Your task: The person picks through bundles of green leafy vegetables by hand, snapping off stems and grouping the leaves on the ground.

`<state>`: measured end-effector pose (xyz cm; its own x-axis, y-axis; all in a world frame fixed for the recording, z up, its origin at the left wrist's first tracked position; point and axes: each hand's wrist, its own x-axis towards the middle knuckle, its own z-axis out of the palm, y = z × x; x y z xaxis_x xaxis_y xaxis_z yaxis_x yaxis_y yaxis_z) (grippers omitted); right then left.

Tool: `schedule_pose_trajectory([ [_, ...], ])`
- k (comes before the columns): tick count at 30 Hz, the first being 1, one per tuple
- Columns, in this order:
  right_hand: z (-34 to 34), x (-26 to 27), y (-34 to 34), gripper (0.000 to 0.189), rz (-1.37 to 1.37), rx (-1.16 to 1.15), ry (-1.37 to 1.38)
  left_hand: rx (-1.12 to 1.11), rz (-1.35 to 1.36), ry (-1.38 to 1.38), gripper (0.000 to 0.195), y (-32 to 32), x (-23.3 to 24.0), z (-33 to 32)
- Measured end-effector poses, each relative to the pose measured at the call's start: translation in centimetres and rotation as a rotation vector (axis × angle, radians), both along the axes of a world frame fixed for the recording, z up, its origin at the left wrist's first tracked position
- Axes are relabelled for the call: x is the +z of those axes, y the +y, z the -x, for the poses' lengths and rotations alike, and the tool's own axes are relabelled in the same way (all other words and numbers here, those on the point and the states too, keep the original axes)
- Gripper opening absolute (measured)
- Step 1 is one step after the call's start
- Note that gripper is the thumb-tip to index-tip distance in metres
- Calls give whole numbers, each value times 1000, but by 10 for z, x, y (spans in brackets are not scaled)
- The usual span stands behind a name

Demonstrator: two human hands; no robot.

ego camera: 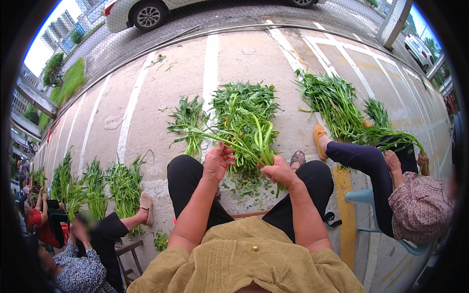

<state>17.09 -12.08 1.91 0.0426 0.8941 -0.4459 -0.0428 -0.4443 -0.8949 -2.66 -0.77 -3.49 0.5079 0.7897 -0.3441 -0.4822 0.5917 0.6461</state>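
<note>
My right hand [278, 171] is closed around the lower stems of a small bunch of leafy green stalks [264, 141], which look like water spinach. To its left, my left hand [218, 161] is raised beside a thin leafy stalk [220, 137] that runs from the bunch towards the upper left; whether the fingertips pinch it I cannot tell. Beyond both hands a large heap of the same greens [244, 97] lies on the pavement, with a smaller bundle [187, 119] at its left. Torn leaf scraps [247, 188] are scattered between my knees.
At the right, a person on a blue plastic stool [361, 197] holds greens beside another pile [329, 99]. People sit at the left near several bundles [124, 183] and a brown stool [128, 251]. A wire fence stands beyond the painted pavement, with a white car [176, 7] behind it.
</note>
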Motion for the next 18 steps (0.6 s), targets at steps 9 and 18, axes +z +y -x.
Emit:
schedule_pose_trajectory([
  [9, -4, -3, -2, 14, -37, -41, 42, 31, -31, 125, 14, 0, -1, 0],
  [18, -14, -1, -4, 16, 5, -100, 51, -87, -283, 302, 14, -1, 1, 9],
])
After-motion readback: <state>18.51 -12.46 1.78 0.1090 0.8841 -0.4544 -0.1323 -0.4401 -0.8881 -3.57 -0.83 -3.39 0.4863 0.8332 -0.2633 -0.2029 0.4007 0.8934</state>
